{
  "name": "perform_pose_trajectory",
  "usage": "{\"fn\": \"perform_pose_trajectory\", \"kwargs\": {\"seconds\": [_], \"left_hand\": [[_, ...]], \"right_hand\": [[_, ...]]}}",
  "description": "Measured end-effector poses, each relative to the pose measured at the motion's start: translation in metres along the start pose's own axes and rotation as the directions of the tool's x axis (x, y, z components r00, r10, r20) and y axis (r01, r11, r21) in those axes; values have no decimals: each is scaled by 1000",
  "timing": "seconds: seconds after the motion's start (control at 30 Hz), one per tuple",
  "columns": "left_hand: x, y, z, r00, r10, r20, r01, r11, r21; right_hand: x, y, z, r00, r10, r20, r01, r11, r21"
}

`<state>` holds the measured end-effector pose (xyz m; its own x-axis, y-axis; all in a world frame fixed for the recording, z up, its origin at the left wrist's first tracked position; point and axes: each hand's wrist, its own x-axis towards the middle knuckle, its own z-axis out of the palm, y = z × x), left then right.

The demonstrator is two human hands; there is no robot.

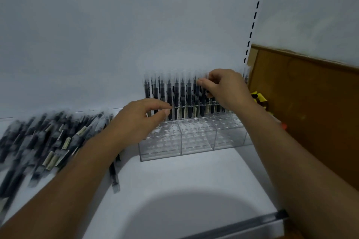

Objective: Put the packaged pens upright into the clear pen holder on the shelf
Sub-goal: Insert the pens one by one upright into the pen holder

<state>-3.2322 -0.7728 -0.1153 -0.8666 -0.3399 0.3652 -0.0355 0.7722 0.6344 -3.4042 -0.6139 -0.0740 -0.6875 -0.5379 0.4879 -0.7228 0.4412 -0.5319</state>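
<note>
Broadly, a white shelf [194,180] fills the lower view, backed by a pale panel [116,44] that ends at a slotted upright [252,31], with a brown board [310,103] beyond it on the right. On the shelf, against the panel, sits the clear pen holder [196,141], a long box split into compartments, its top pierced with rows of round holes. The front rows are open, while the back rows carry the standing pens [175,93], dark barrels in clear sleeves, upright and packed close together along the whole length. To the left, well apart from the holder, a loose pile of packaged pens [44,141] lies flat on the shelf, blurred and overlapping at many angles. The left hand [139,118] reaches in at the holder's left end, fingers curled, thumb and forefinger nearly meeting at the lower barrels of the pens there; the blur makes it impossible to tell whether they actually pinch one. The right hand [227,89] is higher, toward the right end, its thumb and bent forefinger pinching the upper part of one of the standing pens. A single sleeved pen [114,178] lies alone beside the left forearm. Small yellow objects [259,98] show just past the right wrist, too blurred to identify.
</note>
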Motion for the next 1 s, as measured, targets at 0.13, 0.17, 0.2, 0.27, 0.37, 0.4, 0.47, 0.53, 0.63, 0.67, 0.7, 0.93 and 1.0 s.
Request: {"fn": "perform_pose_trajectory", "kwargs": {"seconds": [0.13, 0.17, 0.2, 0.27, 0.37, 0.4, 0.47, 0.53, 0.63, 0.67, 0.7, 0.93, 1.0], "left_hand": [[-3, 3, -2, 998, -15, -65, 10, 998, -70], [-4, 4, -2, 995, -13, -95, 5, 996, -90], [-5, 6, -4, 992, -14, -129, -1, 993, -117], [-8, 10, -8, 978, -34, -207, -7, 981, -193], [-12, 12, -24, 953, -83, -293, 12, 971, -237], [-15, 12, -32, 948, -101, -302, 31, 974, -226], [-26, 8, -51, 941, -144, -306, 85, 976, -199], [-44, -1, -71, 922, -191, -336, 140, 976, -168], [-80, -23, -99, 867, -269, -419, 272, 961, -53], [-93, -32, -107, 847, -297, -442, 332, 943, 4], [-106, -41, -115, 826, -329, -458, 392, 919, 49], [-153, -71, -124, 794, -544, -273, 593, 791, 150], [-155, -74, -117, 788, -569, -236, 613, 764, 201]], "right_hand": [[-7, -3, -8, 998, 24, 54, -11, 973, -229], [-11, -3, -12, 998, 35, 44, -21, 957, -289], [-16, -6, -15, 999, 35, 23, -25, 940, -341], [-25, -17, -20, 1000, -13, -16, 7, 933, -359], [-40, -57, -12, 988, -151, -5, 147, 968, -204], [-46, -73, -3, 979, -203, 19, 203, 965, -163], [-57, -103, 19, 949, -300, 93, 309, 946, -96], [-66, -128, 45, 906, -369, 210, 381, 924, -21], [-76, -161, 86, 792, -436, 427, 474, 880, 20], [-78, -169, 99, 747, -451, 489, 506, 862, 23], [-80, -176, 110, 706, -452, 545, 527, 849, 20], [-87, -181, 159, 613, -321, 722, 522, 851, -65], [-89, -178, 163, 633, -360, 685, 520, 854, -32]]}}
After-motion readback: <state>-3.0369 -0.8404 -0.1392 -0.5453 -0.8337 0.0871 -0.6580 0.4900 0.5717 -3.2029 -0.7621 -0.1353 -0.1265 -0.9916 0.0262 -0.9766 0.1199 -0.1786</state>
